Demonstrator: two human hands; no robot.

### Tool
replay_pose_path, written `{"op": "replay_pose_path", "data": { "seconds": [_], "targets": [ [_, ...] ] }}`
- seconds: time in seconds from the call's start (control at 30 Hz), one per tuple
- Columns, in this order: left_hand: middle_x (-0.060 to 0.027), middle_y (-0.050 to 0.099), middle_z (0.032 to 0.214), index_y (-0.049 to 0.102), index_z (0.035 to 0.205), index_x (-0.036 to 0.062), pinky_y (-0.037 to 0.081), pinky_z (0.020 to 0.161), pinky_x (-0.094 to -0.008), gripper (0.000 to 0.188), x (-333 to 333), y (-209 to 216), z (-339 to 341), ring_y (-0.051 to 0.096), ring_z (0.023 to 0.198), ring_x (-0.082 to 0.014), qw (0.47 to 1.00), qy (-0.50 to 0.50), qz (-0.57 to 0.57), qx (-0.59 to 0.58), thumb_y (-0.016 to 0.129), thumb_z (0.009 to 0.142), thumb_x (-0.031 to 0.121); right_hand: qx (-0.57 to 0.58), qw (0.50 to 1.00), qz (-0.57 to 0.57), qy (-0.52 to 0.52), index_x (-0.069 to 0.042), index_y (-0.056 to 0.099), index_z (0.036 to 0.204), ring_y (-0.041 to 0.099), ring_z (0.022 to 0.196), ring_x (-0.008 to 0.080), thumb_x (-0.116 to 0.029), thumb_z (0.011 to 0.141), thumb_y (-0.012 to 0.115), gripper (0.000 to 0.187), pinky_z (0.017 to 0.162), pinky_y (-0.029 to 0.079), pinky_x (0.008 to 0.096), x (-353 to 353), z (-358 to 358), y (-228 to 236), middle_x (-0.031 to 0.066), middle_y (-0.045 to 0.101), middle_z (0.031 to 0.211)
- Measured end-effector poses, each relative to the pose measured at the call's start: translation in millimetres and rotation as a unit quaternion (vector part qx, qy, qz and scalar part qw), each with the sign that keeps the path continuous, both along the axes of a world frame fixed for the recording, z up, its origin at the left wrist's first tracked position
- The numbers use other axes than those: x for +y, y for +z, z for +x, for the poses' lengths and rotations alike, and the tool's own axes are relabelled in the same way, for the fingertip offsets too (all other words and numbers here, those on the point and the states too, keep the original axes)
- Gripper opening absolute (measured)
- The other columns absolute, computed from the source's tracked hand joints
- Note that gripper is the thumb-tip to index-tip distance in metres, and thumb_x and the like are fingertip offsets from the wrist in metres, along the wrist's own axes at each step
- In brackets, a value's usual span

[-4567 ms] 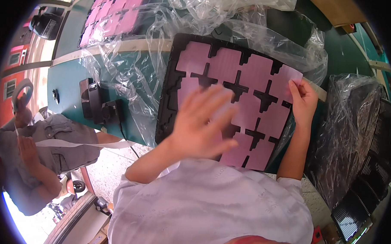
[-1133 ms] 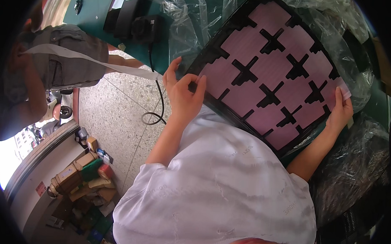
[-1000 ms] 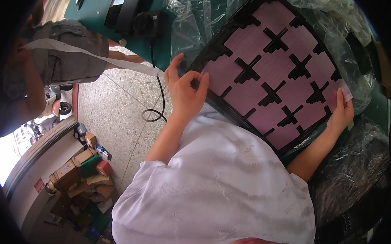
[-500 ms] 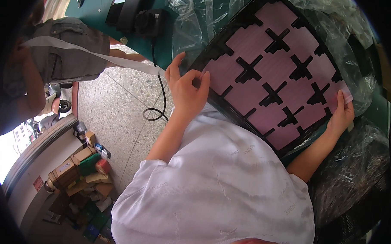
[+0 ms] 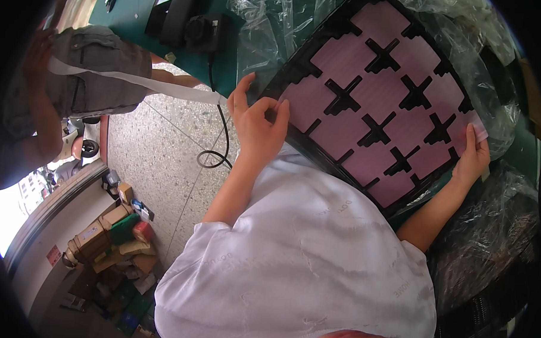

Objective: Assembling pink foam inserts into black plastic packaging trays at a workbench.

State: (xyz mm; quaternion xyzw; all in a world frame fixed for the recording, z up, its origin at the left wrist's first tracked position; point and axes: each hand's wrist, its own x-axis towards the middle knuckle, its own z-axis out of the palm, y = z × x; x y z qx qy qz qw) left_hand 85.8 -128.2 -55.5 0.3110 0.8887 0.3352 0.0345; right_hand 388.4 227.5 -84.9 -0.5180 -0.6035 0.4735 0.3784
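Observation:
A black, tray-like plastic panel [image 5: 338,97] with cross-shaped pieces and a pink ribbed surface [image 5: 369,71] lies tilted in front of me. My left hand [image 5: 257,124] is at its left corner, thumb and index finger curled into a pinch and another finger raised. A long white strip [image 5: 160,86] runs through the air from another person's hand [image 5: 39,50] to my left fingers. Where it ends is hidden behind them. At the panel's right corner, my right hand [image 5: 473,155] pinches a pale, thin edge piece [image 5: 480,133] against the rim.
Clear plastic film [image 5: 263,37] lies around the panel on the green table [image 5: 130,15]. A black boxy device [image 5: 205,32] with a cable [image 5: 224,125] is at the far left. Cardboard boxes [image 5: 92,237] are piled on the floor by the wall. The other person stands at left.
The other person's hand has risen, and the strip's far end has shifted slightly with it. My hands and the panel have barely moved.

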Motion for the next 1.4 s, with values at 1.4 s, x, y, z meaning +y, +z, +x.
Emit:
{"op": "replay_pose_path", "data": {
  "seconds": [1.4],
  "targets": [
    [-0.0224, 0.031, 0.167, 0.072, 0.132, 0.0188, 0.01, 0.117, -0.0705, 0.072, 13, 5, 16, 0.014, 0.155, -0.0547, 0.964, -0.144, -0.137, 0.176, 0.072, 0.081, 0.07, -0.014, 1.0, 0.019, 0.013, 0.005, 0.074, 0.115, 0.068, 0.094, 0.0094, -0.009, 0.097, 0.074, 0.022, 0.085, 0.052, 0.0228, -5, -5, -1, 0.0048, 0.075, 0.107]
  ]
}}
